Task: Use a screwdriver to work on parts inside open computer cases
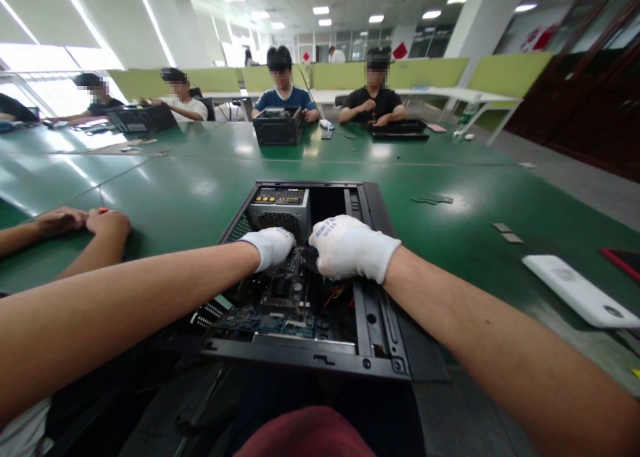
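An open black computer case point(380, 323) lies flat on the green table point(200, 197) in front of me. Inside it sit a grey power supply point(280, 210) at the far end and a blue motherboard point(270, 310) with cables nearer me. Both my hands wear white gloves and reach into the case. My left hand point(273, 245) is curled, fingers down over the motherboard by the power supply. My right hand point(350, 247) is closed just beside it, gripping something dark that I cannot make out.
A co-worker's bare forearms and hands point(85, 223) rest on the table at my left. Several people sit across the table with black cases point(278, 125). A white flat device point(580, 290), a red-edged phone point(623, 262) and small grey pads point(506, 233) lie at right.
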The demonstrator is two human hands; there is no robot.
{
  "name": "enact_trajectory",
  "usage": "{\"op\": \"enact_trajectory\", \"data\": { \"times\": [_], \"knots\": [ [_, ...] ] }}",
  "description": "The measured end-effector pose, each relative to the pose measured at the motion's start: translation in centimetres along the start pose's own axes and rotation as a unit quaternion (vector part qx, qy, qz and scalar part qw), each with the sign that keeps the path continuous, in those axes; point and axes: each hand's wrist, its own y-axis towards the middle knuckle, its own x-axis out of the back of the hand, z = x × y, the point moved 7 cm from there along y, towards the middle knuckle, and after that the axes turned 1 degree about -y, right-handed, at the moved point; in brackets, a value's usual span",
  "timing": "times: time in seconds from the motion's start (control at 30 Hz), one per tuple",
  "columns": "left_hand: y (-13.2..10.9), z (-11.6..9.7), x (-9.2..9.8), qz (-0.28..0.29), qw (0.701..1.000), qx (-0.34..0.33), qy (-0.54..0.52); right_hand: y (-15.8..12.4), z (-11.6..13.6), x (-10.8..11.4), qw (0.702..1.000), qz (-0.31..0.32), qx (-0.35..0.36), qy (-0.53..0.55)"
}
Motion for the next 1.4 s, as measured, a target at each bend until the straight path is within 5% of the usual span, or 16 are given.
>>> {"op": "enact_trajectory", "data": {
  "times": [0.7,1.17,1.4],
  "knots": [
    [0.2,0.0,-0.1,-0.007,1.000,0.001,0.000,-0.2,0.1,0.0,1.000,0.005,-0.004,0.004],
    [-0.4,-1.1,0.2,0.053,0.998,-0.007,0.021,-0.2,0.3,0.2,1.000,0.012,-0.009,-0.003],
    [-2.8,-0.8,2.5,-0.024,1.000,0.004,0.012,-0.6,0.6,0.8,1.000,-0.003,-0.015,-0.007]
  ]
}}
